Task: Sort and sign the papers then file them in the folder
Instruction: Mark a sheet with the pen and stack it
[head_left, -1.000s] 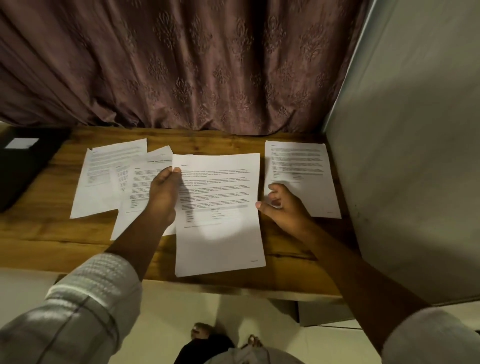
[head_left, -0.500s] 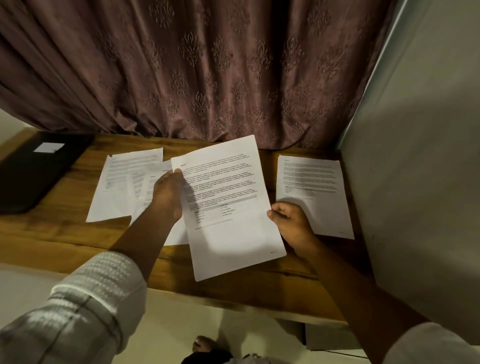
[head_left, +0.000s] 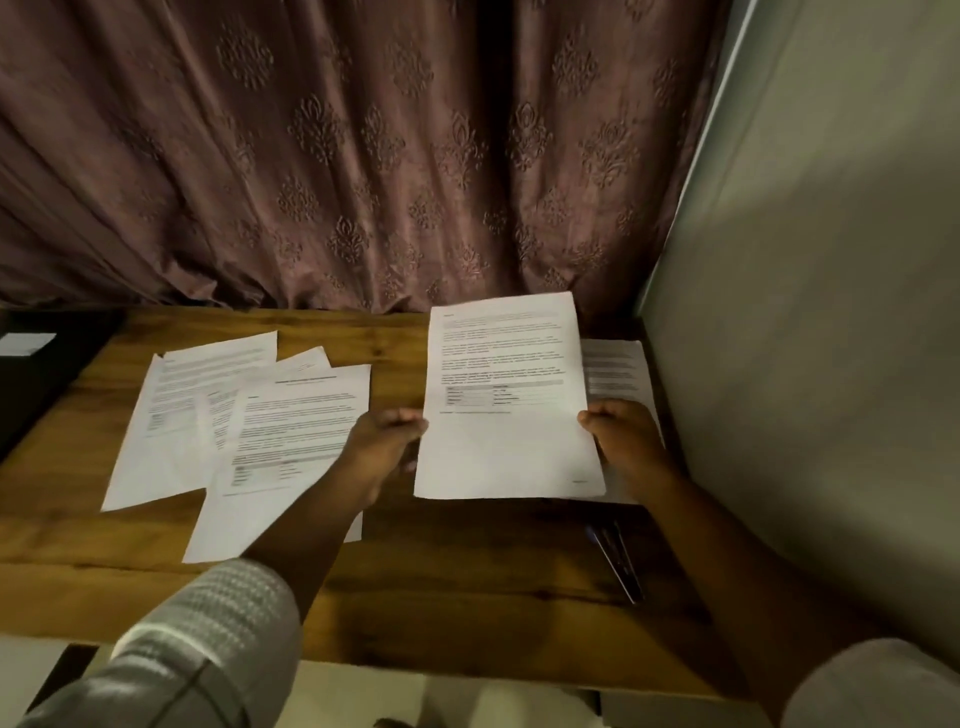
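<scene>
Below a mauve curtain (head_left: 363, 156), a wooden table (head_left: 467, 597) holds a black folder (head_left: 36, 384) far left and overlapping papers (head_left: 280, 431) beside it, while a printed sheet (head_left: 506, 395), raised above another sheet (head_left: 618, 369), is pinched at its side edges by the left hand (head_left: 382, 441) and right hand (head_left: 623, 436), pens (head_left: 618, 561) nearby

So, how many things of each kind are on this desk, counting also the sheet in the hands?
Paper sheets: 5 (held sheet, right sheet, three left sheets)
Pens: 2, as it seems in the dim light
Black folder: 1
Total: 8
</scene>
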